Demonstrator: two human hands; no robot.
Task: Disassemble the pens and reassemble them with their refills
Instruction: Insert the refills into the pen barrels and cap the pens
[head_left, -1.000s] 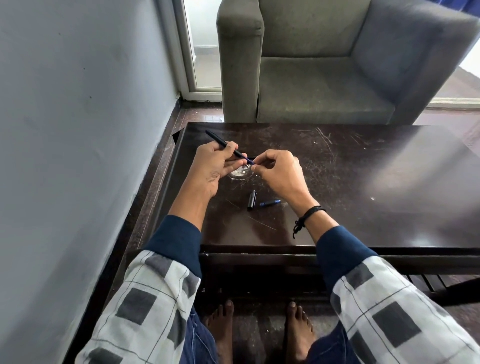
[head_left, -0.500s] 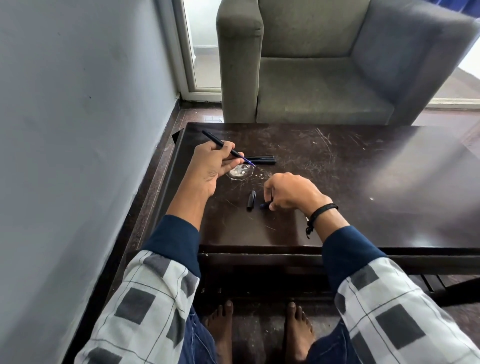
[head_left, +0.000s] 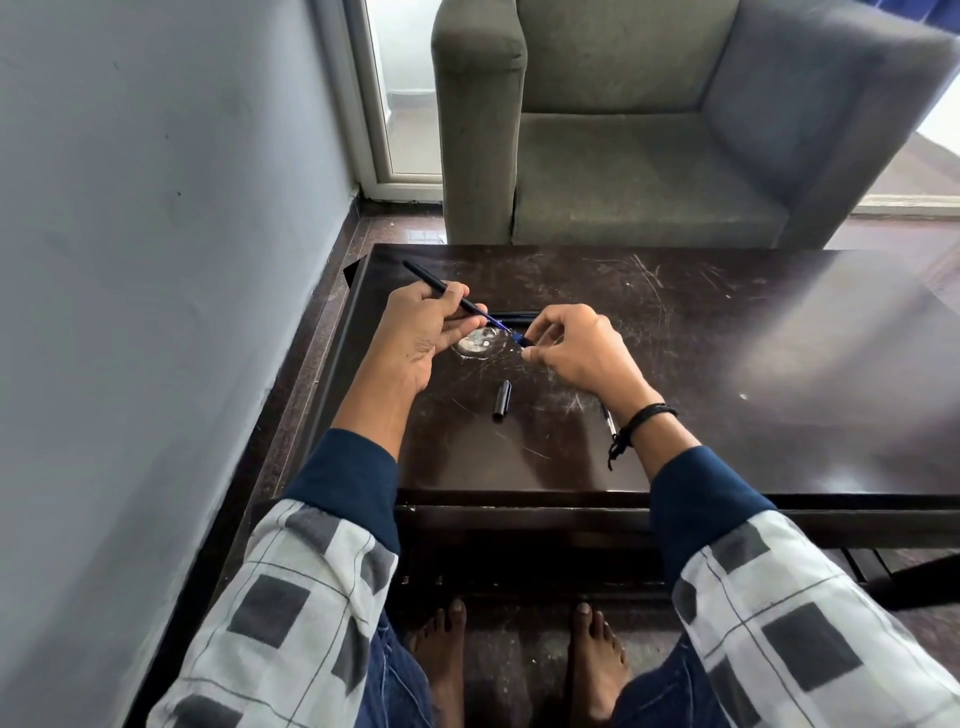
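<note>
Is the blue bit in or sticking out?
Sticking out: the blue refill pokes from the barrel in the left hand; right hand pinches a tip piece there.

Home living room; armchair (head_left: 649, 156); coffee table (head_left: 727, 364)

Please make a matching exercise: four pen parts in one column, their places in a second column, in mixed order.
1. pen barrel
2. black cap
3. small tip piece
4. second black pen

A. on the table, beyond the hands
B. pinched by the right hand
C. gripped by the left hand
D. on the table, nearer than the hands

Pairs: 1-C, 2-D, 3-B, 4-A
</note>
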